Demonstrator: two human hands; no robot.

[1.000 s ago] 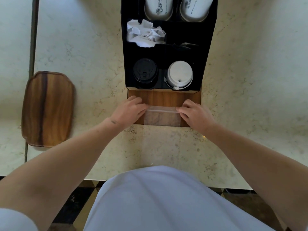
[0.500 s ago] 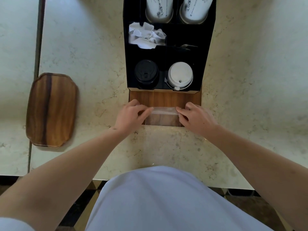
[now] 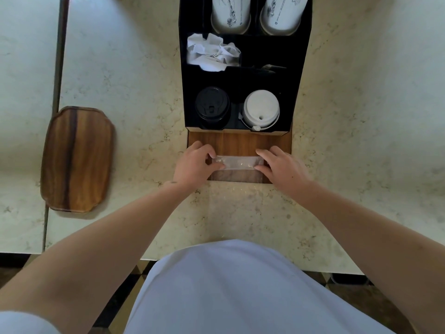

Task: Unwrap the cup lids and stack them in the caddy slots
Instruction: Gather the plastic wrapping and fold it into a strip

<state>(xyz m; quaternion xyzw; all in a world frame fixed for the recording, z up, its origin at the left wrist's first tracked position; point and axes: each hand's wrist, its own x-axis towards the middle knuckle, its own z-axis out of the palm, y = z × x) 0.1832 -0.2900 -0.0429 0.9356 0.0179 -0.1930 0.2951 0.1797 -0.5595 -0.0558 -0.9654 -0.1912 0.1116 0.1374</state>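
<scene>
Left hand [image 3: 193, 165] and right hand [image 3: 280, 166] each pinch an end of the clear wrapper [image 3: 237, 163], stretched between them; it looks empty, hard to tell. Black lids [image 3: 212, 104] and white lids [image 3: 261, 109] sit stacked in the caddy [image 3: 298, 75] just beyond the fingertips. Risk: thin film slips or tears if pulled unevenly.

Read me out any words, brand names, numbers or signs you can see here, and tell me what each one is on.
No text can be read.
Left paper cup stack: dark line drawing, no legible words.
Right paper cup stack: a line of small print and a bold mark at the top edge, too blurred to read.
Black lid: embossed marks, illegible.
White lid: none visible.
</scene>
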